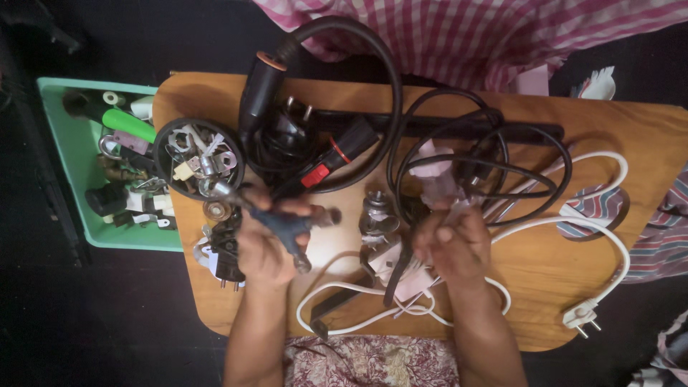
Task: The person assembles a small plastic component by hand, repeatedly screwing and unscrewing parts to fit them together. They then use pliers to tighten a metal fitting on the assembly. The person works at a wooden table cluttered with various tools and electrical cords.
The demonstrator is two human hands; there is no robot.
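A dark tool is held over a wooden table full of wires.

The left hand is closed around blue-handled pliers, with the fingers wrapped tight on smooth, dark handles and dull metal tips poking out past the fingertips. The right hand is curled, and a small pale pink bit is pinched just above its fingers. A round black dish of shiny metal parts is seen beside the left fingers. A white cord is looped near the right hand.
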